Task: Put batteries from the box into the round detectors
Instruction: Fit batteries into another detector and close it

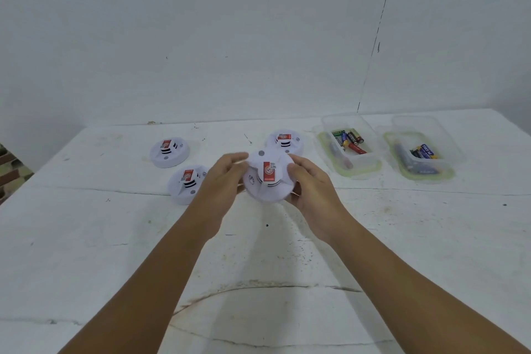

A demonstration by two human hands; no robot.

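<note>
Head view: a white round detector (268, 178) held up off the table (287, 253) between both hands, its red label facing up. Left hand (222, 178) curled round the left rim, fingers gripping; right hand (311, 181) curled round the right rim, likewise gripping. Three more detectors on the table: one far left (169, 151), one just beside the left wrist (186, 182), one behind the held unit (284, 141). Batteries (350, 139) lying loose in the nearer clear box (349, 146), well to the right; a second clear box (423, 149) farther right with more cells.

Probably opening the unit now: best done with one hand steadying the base and the other twisting the top, firm but not squeezing the thin shell. Worth turning over first to find the battery bay; not visible from here.
</note>
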